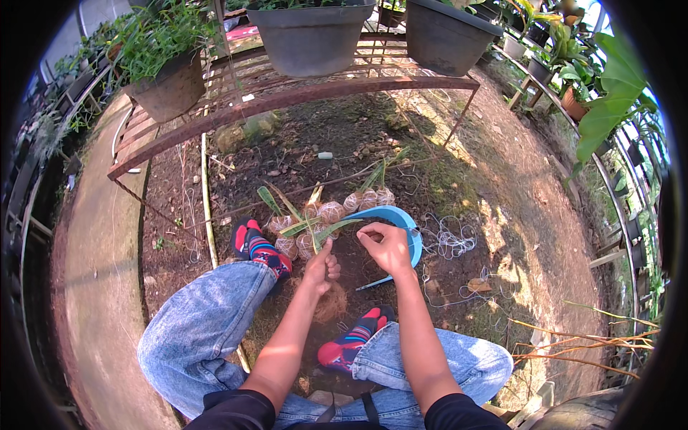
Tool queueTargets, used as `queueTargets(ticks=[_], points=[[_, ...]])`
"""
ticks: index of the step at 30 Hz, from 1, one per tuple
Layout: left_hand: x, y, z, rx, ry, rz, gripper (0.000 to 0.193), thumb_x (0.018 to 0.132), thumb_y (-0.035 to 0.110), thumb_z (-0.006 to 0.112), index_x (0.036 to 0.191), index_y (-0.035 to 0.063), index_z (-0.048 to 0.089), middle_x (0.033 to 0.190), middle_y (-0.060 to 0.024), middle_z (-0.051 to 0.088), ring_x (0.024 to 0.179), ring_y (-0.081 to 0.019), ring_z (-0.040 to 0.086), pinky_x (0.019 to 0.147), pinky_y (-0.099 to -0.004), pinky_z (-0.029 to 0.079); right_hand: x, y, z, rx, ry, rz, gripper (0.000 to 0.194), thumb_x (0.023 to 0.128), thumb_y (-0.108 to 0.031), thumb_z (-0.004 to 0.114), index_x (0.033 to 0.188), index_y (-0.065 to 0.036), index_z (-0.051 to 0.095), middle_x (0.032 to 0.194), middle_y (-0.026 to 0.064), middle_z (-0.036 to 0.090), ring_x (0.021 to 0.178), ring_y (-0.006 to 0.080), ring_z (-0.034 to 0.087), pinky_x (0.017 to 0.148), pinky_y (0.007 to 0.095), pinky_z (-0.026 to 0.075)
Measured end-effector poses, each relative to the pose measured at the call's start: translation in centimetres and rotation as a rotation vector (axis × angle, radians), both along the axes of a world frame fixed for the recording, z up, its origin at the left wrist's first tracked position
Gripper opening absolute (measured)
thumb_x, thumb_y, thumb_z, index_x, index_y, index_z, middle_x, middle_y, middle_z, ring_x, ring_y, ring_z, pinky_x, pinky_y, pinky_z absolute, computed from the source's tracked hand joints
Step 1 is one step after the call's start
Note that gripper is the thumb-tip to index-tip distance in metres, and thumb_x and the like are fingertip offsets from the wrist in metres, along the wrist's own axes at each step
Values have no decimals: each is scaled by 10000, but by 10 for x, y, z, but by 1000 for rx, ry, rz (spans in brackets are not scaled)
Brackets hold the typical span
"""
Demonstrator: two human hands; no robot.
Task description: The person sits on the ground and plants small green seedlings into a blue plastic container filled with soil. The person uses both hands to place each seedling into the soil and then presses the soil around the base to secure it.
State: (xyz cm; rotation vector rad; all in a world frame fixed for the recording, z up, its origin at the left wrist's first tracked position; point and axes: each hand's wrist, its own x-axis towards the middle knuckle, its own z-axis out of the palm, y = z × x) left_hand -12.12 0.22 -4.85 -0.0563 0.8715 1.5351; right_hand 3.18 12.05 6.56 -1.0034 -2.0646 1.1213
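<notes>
My left hand (321, 271) is closed around the lower end of a small snake plant cutting (325, 231), its green leaves spreading above the thumb. Held over a blue plastic basin (414, 239) with dark soil (349, 263) in it, my right hand (388, 250) has its thumb and forefinger drawn together. Whether anything thin is pinched there cannot be seen. Just beyond my left hand sit several twine-wrapped fibre balls (330, 212), some with snake plant leaves (269, 200) sticking up. Brown coconut fibre (330, 303) lies below my left wrist.
Tangled white twine (451, 239) lies right of the basin. A rusty metal rack (301, 102) bearing large planters (314, 40) stands ahead. My socked feet (349, 344) flank the work. Thin branches (586, 344) reach in from the right, and a concrete strip (102, 258) runs along the left.
</notes>
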Motion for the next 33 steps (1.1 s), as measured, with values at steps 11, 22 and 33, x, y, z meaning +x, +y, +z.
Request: queueTargets(ticks=[11, 22, 33], points=[[4, 11, 32, 116, 67, 298, 511, 1031, 541, 621, 734, 157, 462, 711, -4, 492, 693, -166, 555, 701, -355, 519, 6, 0, -41, -229, -139, 120, 228, 861, -234, 834, 953, -28, 801, 770, 44, 754, 688, 88, 663, 667, 271, 534], [-6, 8, 32, 97, 61, 342, 519, 1042, 577, 576, 765, 159, 443, 740, 0, 490, 718, -180, 564, 668, -337, 522, -9, -22, -47, -368, -105, 373, 234, 826, -239, 881, 950, -52, 816, 798, 38, 765, 755, 88, 687, 718, 282, 543], [-30, 2, 24, 116, 51, 472, 520, 1047, 536, 599, 719, 169, 428, 695, 20, 452, 618, -122, 485, 572, -285, 429, 40, 32, -59, -43, -342, -152, 199, 834, -220, 820, 974, -78, 819, 828, 95, 781, 770, 234, 755, 752, 349, 585]])
